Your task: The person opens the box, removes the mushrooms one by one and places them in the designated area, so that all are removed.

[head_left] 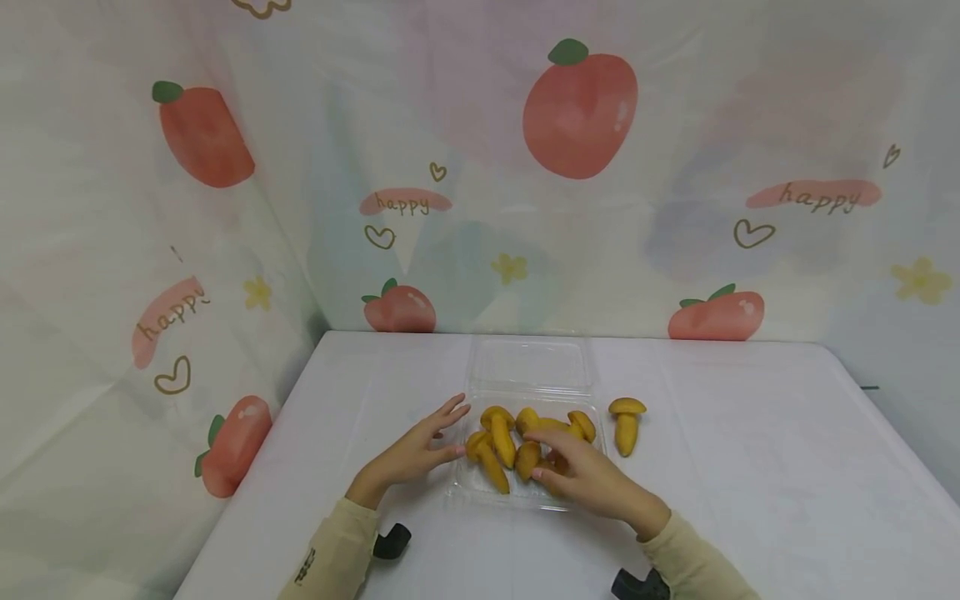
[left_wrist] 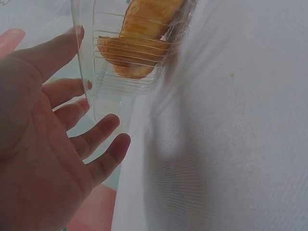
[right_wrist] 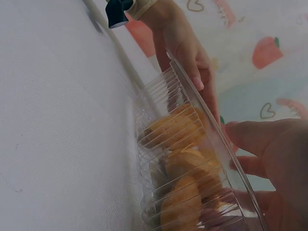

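Note:
A hinged clear plastic box stands on the table and holds several yellow-brown mushrooms. My left hand is at the box's left side, its fingers spread and fingertips right at the rim. Over the front right of the box is my right hand. Its thumb and index finger lie on either side of one mushroom, partly covering it. In the right wrist view the thumb is above the rim, apart from the mushrooms, while other fingers reach down among them.
One more mushroom lies on the white table right of the box. The box's lid is folded back toward the printed wall cloth. Dark wrist devices show beside both sleeves.

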The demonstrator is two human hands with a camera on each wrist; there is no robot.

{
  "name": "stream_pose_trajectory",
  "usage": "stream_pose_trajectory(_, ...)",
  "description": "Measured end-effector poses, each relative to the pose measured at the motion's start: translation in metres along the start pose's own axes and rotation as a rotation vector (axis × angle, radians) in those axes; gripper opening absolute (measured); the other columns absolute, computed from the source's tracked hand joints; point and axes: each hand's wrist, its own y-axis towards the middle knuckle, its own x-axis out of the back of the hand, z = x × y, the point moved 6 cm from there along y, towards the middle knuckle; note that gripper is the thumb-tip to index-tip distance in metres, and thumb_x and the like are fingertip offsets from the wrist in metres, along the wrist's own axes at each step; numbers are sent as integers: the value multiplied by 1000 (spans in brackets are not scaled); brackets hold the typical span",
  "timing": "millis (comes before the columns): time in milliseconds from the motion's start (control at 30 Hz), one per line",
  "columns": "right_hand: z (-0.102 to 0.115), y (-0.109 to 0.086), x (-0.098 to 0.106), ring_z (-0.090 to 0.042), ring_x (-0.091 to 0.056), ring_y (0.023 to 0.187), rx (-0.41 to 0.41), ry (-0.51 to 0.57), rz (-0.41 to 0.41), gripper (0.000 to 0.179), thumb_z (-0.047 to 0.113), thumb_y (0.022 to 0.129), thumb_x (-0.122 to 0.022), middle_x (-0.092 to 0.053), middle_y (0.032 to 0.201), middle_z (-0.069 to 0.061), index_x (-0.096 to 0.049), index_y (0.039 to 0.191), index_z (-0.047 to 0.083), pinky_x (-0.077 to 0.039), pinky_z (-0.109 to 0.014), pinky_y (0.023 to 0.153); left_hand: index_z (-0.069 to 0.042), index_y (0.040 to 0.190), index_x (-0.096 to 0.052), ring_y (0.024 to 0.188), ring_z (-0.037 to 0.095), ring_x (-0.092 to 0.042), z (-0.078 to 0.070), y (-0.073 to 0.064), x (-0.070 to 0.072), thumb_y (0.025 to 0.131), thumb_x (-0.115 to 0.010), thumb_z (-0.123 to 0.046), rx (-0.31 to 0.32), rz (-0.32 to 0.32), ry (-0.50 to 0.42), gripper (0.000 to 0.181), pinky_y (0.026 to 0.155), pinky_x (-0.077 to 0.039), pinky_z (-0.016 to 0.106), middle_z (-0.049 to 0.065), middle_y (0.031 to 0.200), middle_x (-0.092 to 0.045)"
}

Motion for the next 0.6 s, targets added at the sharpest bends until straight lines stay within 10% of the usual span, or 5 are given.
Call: stream_pose_trajectory(600, 0, 0, -4, -8, -57, 88, 27, 47, 105, 47, 30, 101, -63, -66, 113, -6, -57, 140, 6, -50, -22, 73, -2, 158, -31, 154, 40, -25, 0, 0, 0, 101, -63, -24, 7, -5, -3, 68, 113, -41, 62, 16, 171, -13)
